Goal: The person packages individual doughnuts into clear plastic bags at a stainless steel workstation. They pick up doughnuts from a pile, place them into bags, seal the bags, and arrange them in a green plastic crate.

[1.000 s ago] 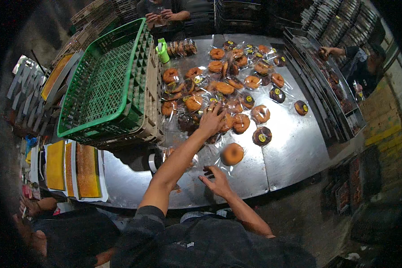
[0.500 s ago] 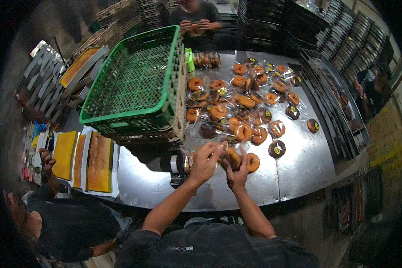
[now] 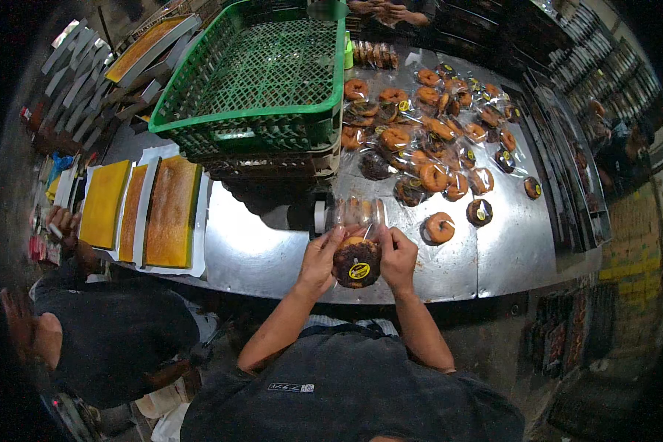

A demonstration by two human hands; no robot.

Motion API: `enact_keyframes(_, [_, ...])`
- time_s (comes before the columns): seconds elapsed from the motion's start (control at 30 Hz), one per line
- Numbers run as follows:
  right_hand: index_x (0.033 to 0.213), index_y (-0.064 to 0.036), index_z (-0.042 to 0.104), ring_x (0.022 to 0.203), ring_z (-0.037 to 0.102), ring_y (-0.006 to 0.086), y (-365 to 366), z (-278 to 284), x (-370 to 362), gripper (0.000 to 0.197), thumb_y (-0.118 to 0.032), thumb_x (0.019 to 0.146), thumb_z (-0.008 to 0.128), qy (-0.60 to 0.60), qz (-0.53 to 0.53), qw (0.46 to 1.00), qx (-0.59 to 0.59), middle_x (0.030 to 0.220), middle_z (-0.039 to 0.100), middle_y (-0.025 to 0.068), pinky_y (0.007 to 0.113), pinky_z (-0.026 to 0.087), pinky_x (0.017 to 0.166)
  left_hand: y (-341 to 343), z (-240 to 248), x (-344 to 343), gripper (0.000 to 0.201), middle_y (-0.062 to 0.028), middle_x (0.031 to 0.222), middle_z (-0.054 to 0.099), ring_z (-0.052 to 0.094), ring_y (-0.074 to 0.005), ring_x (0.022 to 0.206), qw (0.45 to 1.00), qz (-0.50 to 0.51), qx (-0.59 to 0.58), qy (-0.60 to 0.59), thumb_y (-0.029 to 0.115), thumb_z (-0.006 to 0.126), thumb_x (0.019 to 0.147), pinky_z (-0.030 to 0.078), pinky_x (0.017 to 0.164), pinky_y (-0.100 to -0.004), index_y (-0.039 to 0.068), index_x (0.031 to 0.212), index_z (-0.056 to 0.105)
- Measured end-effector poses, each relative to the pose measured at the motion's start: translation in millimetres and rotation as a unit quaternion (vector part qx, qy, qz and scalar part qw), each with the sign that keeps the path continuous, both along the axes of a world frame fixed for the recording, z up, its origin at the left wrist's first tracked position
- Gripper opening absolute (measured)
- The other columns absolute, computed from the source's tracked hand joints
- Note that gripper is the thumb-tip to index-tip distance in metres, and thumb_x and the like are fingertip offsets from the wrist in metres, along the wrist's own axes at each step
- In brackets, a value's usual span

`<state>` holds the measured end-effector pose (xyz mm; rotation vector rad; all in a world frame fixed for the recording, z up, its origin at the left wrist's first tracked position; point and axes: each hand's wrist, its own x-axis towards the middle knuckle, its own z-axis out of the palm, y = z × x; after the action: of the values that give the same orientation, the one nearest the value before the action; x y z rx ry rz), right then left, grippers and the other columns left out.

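Note:
A chocolate-topped doughnut (image 3: 356,271) in a clear plastic bag hangs between my hands, its yellow label facing me. My left hand (image 3: 320,258) pinches the bag at the upper left of the doughnut. On the other side, my right hand (image 3: 397,258) grips the bag's upper right. Just beyond my hands are a dark device with a white roll (image 3: 320,216) and a short row of wrapped doughnuts (image 3: 359,209), seen partly through the clear plastic. A single ring doughnut (image 3: 439,228) lies to the right of my right hand, with a labelled chocolate one (image 3: 479,213) beside it.
Many bagged doughnuts (image 3: 434,176) are spread over the metal table (image 3: 519,254). A green crate (image 3: 247,121) stands on other crates at left. Slabs of yellow cake (image 3: 104,206) lie beyond it, near a co-worker's sleeve (image 3: 125,342). Dark trays (image 3: 567,169) line the right edge.
My hands have drawn the bagged doughnut nearer to me and turned its labelled chocolate side toward me. The head view has shifted, so the table appears higher and farther right.

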<state>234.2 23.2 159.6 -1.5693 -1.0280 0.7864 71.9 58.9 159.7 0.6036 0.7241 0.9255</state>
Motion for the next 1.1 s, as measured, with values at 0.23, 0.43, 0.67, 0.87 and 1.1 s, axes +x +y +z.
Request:
enact_keyframes(0.23, [0.147, 0.0025, 0.035, 0.087, 0.068, 0.0234, -3, 11, -36, 0.056, -0.019, 0.1, 0.056, -0.304, -0.034, 0.917, 0.255, 0.102, 0.069, 0.0167, 0.036, 0.053, 0.079, 4, 18, -16, 0.042, -0.0148, 0.11, 0.07, 0.066, -0.0181, 0.103, 0.981, -0.005, 0.131, 0.141, 0.03, 0.047, 0.106, 0.054, 0.09, -0.03, -0.007, 0.119, 0.062])
enact_keyframes(0.43, [0.135, 0.0019, 0.054, 0.083, 0.063, 0.0122, -10, -1, -16, 0.043, -0.019, 0.098, 0.062, 0.085, 0.163, 0.982, -0.035, 0.11, 0.07, 0.0102, 0.028, 0.051, 0.075, 19, 17, -1, 0.035, -0.015, 0.116, 0.067, 0.065, -0.0292, 0.102, 0.673, 0.185, 0.544, 0.465, 0.021, 0.061, 0.098, 0.051, 0.089, -0.036, -0.001, 0.125, 0.063])
enact_keyframes(0.67, [0.111, 0.0025, 0.069, 0.127, 0.053, 0.0251, 1, 8, 19, 0.033, -0.025, 0.102, 0.054, 0.176, 0.162, 0.963, 0.122, 0.144, 0.049, 0.0147, 0.036, 0.041, 0.106, 5, 22, 10, 0.034, -0.0154, 0.107, 0.071, 0.069, -0.0242, 0.096, 0.868, -0.054, 0.33, 0.367, 0.021, 0.077, 0.084, 0.053, 0.082, -0.0322, -0.001, 0.109, 0.071])
enact_keyframes(0.87, [0.103, 0.0001, 0.069, 0.087, 0.067, 0.015, 15, 14, 60, 0.02, -0.016, 0.092, 0.071, 0.101, 0.215, 0.97, 0.058, 0.101, 0.071, 0.0105, 0.03, 0.053, 0.078, 9, 21, 31, 0.021, -0.0064, 0.091, 0.074, 0.067, -0.0127, 0.083, 0.867, -0.043, 0.305, 0.392, 0.018, 0.075, 0.087, 0.052, 0.08, -0.028, 0.001, 0.1, 0.074])
enact_keyframes(1.1, [0.098, -0.0017, 0.071, 0.074, 0.065, 0.0213, 7, 27, 58, 0.018, -0.017, 0.089, 0.071, -0.193, 0.211, 0.941, 0.183, 0.081, 0.068, 0.0118, 0.033, 0.049, 0.067, 0, -4, 37, 0.013, -0.0059, 0.101, 0.067, 0.062, -0.0124, 0.091, 0.916, 0.049, 0.296, 0.266, 0.009, 0.07, 0.091, 0.05, 0.084, -0.0263, 0.0, 0.1, 0.071])
